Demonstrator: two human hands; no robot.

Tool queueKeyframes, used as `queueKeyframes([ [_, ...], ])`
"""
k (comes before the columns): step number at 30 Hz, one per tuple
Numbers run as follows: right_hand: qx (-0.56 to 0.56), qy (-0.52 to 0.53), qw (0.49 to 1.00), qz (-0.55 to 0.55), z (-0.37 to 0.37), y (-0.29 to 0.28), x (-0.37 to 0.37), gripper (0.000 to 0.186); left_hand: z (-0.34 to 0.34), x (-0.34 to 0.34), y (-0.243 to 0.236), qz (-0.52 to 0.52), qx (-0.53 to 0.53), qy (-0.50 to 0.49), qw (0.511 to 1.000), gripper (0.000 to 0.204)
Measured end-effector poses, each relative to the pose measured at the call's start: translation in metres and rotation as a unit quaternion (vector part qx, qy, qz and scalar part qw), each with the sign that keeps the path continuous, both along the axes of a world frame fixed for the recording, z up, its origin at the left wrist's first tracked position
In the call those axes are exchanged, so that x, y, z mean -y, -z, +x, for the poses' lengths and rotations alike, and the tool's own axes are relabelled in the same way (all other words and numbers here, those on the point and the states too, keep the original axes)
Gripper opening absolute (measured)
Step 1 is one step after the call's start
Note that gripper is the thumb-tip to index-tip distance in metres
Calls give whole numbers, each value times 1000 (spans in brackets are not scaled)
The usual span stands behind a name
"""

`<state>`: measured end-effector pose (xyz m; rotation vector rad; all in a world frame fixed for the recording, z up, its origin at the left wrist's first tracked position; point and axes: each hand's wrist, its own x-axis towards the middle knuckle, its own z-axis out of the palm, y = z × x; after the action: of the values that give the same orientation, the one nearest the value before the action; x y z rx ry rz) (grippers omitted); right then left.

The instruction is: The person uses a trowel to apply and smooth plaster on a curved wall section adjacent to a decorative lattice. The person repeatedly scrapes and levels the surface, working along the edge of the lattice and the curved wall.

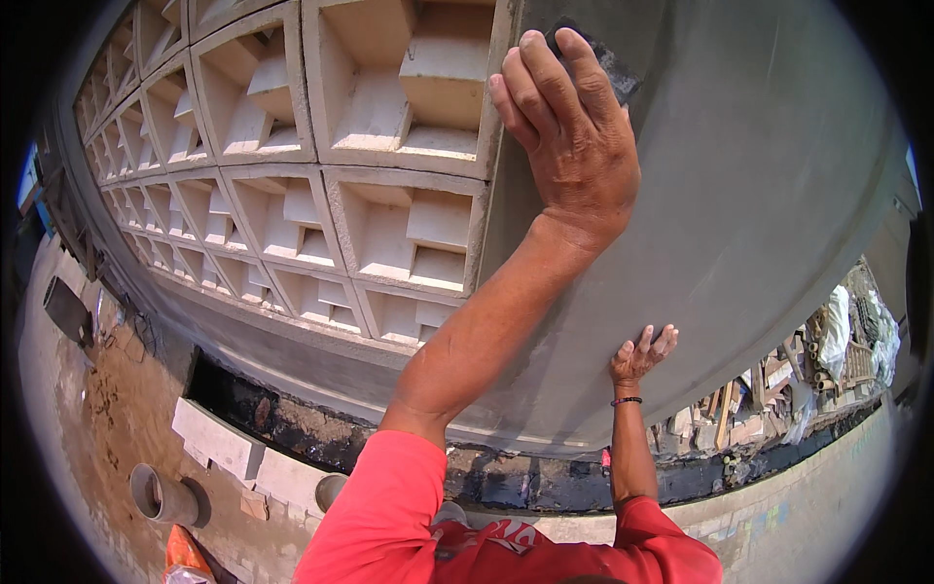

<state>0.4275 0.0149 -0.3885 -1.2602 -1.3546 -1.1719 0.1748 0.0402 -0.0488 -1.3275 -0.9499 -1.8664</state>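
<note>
My left hand (574, 146) is raised high against a smooth grey rendered wall (739, 195), its fingers bent round a dark block (618, 70). The block looks like a sponge or a small float, but the hand covers much of it and I cannot tell which. It lies against the wall beside the edge of the pale breeze-block screen (404, 224). Lower down and to the right, my right hand (642, 355) rests on the grey wall with its fingers apart, holding nothing. A dark band circles that wrist.
A dark trench (292, 414) runs along the wall's foot, edged by pale blocks (219, 438). On the left ground are a round bucket-like container (161, 493), a dark cylinder (68, 311) and an orange object (185, 550). Rubble and timber (749, 399) lie at right.
</note>
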Motion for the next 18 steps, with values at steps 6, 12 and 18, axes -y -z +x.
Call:
queueKeyframes([
  [6,1,-30,1000,10,-14,-2,-7,51,-19,1,-120,125,2,-38,991,59],
  [12,9,-11,1000,-2,-9,-5,7,52,-14,14,32,-1,-31,14,999,83],
  [18,8,-24,1000,4,-11,-8,0,53,1,50,308,-203,-48,33,978,73],
])
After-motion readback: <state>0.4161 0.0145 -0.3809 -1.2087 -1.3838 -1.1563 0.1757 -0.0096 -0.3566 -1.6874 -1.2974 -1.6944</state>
